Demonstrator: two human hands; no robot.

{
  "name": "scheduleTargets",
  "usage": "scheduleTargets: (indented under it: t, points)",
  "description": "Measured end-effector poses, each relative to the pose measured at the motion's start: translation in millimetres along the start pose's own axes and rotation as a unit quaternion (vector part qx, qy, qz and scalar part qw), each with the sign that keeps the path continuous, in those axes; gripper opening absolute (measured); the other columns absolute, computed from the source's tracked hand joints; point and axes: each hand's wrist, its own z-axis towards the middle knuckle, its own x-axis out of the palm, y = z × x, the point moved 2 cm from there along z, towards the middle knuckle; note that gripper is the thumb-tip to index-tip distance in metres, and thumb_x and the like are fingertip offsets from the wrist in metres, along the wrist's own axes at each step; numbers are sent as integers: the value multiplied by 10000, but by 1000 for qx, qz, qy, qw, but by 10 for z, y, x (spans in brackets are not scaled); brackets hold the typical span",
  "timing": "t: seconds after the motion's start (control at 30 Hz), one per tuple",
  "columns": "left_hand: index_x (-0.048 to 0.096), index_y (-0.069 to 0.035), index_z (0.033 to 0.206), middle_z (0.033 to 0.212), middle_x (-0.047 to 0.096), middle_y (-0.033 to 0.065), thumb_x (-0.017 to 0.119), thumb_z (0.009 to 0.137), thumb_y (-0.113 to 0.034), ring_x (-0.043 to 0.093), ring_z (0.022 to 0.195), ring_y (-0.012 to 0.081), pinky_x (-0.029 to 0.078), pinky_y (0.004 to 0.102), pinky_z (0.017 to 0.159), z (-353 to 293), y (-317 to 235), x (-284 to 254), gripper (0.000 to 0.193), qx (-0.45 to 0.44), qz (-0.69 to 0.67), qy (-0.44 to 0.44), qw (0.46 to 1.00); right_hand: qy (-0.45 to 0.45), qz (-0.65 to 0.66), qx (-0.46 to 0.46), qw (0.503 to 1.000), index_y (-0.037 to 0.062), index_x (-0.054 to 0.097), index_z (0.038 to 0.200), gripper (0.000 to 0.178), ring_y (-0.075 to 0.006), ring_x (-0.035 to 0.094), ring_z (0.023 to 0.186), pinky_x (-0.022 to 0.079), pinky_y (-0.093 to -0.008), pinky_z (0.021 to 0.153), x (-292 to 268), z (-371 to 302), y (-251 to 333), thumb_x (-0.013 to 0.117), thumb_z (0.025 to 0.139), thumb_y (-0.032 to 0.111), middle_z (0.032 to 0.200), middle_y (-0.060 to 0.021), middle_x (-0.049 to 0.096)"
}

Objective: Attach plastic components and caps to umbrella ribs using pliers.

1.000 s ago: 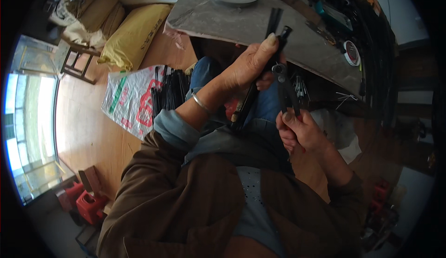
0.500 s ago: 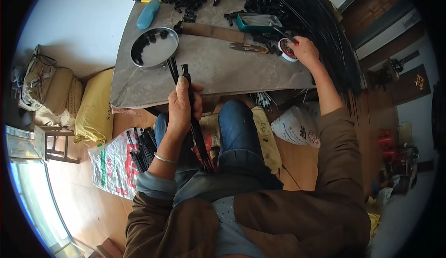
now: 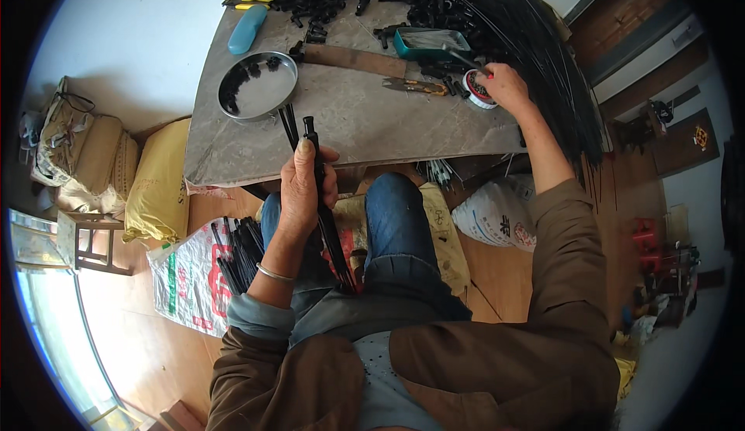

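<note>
Black rods (image 3: pixel 333 243) through left grip (image 3: pixel 304 180)

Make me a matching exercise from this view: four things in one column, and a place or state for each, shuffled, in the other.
Things
1. Left hand
2. Pan
3. Right hand
4. Blue case

Places or states
A. Holding a dark tool by the round tub
B. Just beyond the pan
C. Round and metal, on the table
D. Gripping black rods

Right pairs: 1-D, 2-C, 3-A, 4-B
</note>
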Motion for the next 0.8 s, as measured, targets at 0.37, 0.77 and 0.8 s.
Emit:
scheduleTargets:
  t: [0.37,0.77,0.8]
  points:
    - [549,8,935,537,447,13,424,945,-560,413,414,92,334,230,409,-173,-39,205,582,21,24,29,999,-49,-45,-14,998,62,665,1024,356,-343,606,1012,478,-423,853,-38,1,-44,594,858,369,1025,-159,664]
    - [584,11,1004,591,494,10,444,981,-419,420,444,69,336,221,420,-503,-251,222,453,72,21,-61,995,312,783,-62,534,76,511,759,278,-83,423,570,371,-263,539,266,-1408,1143,632,901,282,676,2,463]
    - [587,7,1022,603,496,11,444,981,-420,420,448,66,336,220,417,-517,-262,228,452,78,12,-61,995,333,793,-62,506,81,503,749,291,-84,420,573,372,-265,543,329,-1596,1338,631,901,294,675,4,456]
